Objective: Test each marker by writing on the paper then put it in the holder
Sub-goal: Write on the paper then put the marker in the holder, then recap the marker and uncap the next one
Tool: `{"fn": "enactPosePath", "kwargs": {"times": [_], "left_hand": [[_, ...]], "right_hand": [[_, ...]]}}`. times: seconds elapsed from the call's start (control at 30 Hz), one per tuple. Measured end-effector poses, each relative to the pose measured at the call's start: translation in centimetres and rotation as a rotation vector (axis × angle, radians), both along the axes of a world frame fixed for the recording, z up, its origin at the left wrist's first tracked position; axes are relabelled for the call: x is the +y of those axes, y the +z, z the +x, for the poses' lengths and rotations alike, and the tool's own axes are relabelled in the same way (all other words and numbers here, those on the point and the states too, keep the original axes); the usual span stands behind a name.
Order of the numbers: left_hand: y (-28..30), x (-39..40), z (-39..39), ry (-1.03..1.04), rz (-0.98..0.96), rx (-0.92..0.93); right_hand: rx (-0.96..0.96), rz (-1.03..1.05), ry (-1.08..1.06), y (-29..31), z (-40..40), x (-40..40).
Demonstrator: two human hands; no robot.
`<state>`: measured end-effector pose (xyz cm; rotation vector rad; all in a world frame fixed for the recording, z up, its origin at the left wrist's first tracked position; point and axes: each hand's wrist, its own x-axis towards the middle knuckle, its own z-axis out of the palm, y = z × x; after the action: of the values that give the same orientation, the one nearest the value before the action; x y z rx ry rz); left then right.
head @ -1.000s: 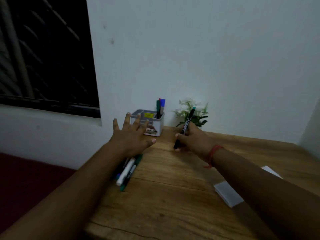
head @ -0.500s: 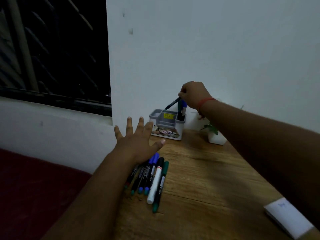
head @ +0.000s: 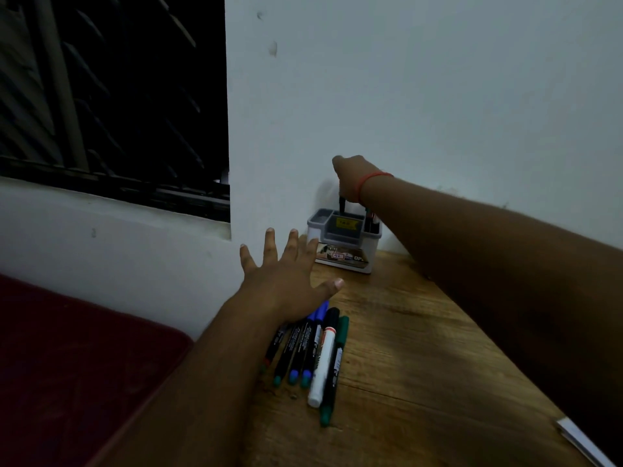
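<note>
Table (head: 421,348) is seen as wood w/ visible grain, matt. Holder (head: 344,244) looks grey plastic, smooth, w/ a glossy printed label. Markers (head: 313,355) appear smooth plastic. Wall (head: 404,96) is painted, matt.

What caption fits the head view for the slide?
Right hand lowers a dark marker into the holder while the open left hand hovers over the row of markers on the table.

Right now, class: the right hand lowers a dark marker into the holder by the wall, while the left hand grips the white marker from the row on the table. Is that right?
Not quite. In the head view the left hand grips nothing: it is spread open above the row, and the white marker lies untouched on the table. The right hand does lower a dark marker into the holder.
</note>
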<state>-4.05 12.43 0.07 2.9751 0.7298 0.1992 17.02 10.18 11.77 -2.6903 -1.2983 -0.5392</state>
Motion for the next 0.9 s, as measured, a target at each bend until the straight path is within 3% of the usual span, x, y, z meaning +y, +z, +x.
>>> {"fn": "enactPosePath", "kwargs": {"times": [0.37,0.57,0.9], "left_hand": [[-0.3,0.3,0.3,-0.077,-0.033,-0.039],[0.3,-1.1,0.0,-0.263,-0.118,-0.160],[-0.2,-2.4,0.5,-0.379,-0.003,-0.182]], "right_hand": [[-0.082,0.304,0.296,-2.1,-3.3,-9.4],[0.013,0.187,0.338,-7.3,-7.6,-19.3],[0.121,0.113,0.318,-9.8,-11.1,-29.9]]}}
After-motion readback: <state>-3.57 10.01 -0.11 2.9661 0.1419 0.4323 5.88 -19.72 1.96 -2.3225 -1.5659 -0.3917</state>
